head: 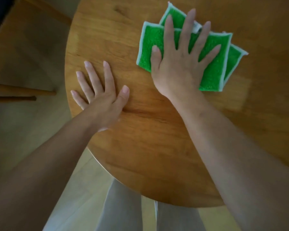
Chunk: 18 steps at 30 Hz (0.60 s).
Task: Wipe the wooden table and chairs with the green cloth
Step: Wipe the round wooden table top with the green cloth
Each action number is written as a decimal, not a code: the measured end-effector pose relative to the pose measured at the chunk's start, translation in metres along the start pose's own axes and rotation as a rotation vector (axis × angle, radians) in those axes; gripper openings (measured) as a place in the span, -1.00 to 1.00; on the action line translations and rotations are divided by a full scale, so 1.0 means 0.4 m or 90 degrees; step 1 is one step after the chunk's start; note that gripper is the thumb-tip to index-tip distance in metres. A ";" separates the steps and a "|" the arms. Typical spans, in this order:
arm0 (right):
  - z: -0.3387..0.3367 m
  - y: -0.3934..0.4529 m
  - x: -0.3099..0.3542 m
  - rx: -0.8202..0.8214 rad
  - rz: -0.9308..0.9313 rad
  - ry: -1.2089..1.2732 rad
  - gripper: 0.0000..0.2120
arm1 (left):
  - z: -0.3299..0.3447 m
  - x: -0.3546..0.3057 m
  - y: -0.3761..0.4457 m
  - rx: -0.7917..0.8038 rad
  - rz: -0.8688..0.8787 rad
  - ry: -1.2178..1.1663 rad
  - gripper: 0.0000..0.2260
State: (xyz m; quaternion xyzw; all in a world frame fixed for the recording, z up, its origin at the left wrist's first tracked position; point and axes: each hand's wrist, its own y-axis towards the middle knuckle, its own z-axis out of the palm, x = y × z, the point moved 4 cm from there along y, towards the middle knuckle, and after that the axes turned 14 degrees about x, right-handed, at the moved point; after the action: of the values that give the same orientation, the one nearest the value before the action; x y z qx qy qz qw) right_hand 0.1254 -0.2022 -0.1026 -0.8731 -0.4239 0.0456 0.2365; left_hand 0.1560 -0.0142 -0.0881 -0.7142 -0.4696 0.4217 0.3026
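Note:
A round wooden table [140, 147] fills most of the view. On its far part lies the folded green cloth [212, 64] with pale edging. My right hand [178, 64] presses flat on top of the cloth, fingers spread, covering its middle. My left hand [100, 94] rests flat on the bare wood near the table's left edge, fingers apart and holding nothing.
Wooden chair legs [22, 95] stick in from the left over the pale floor [28, 122]. Another wooden chair part [45, 9] shows at the top left. My legs in light trousers [123, 210] stand against the table's near edge.

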 end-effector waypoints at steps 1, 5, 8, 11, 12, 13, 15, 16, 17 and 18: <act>0.006 -0.013 0.025 0.002 -0.024 -0.009 -0.40 | 0.001 0.000 -0.003 -0.011 0.007 -0.013 -0.32; 0.088 -0.171 0.113 0.061 -0.185 -0.048 -0.39 | 0.004 -0.007 -0.012 -0.063 0.026 -0.031 -0.30; 0.152 -0.297 0.112 0.074 -0.229 -0.035 -0.36 | 0.004 0.006 -0.027 -0.104 0.023 -0.005 -0.22; 0.214 -0.432 0.059 0.089 -0.319 -0.031 -0.39 | 0.025 -0.005 -0.050 -0.161 0.023 0.016 -0.30; 0.234 -0.482 0.033 0.104 -0.339 -0.032 -0.40 | 0.046 -0.024 -0.056 -0.174 0.038 0.029 -0.33; 0.252 -0.528 0.003 0.115 -0.345 -0.034 -0.41 | 0.074 -0.051 -0.064 -0.180 0.064 0.043 -0.36; 0.265 -0.586 -0.078 0.120 -0.305 -0.032 -0.44 | 0.142 -0.119 -0.085 -0.158 0.137 0.062 -0.38; 0.257 -0.584 -0.132 0.110 -0.259 -0.026 -0.45 | 0.175 -0.154 -0.093 -0.138 0.176 0.070 -0.39; 0.241 -0.562 -0.192 0.088 -0.200 -0.022 -0.44 | 0.205 -0.185 -0.100 -0.120 0.211 0.080 -0.39; 0.217 -0.526 -0.254 0.061 -0.133 -0.022 -0.44 | 0.231 -0.213 -0.105 -0.109 0.242 0.095 -0.41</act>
State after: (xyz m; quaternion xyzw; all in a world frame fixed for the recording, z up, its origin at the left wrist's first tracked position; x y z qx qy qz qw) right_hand -0.1147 -0.1358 -0.0966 -0.8109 -0.5140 0.0559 0.2742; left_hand 0.0393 -0.0740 -0.0689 -0.8421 -0.3367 0.3759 0.1900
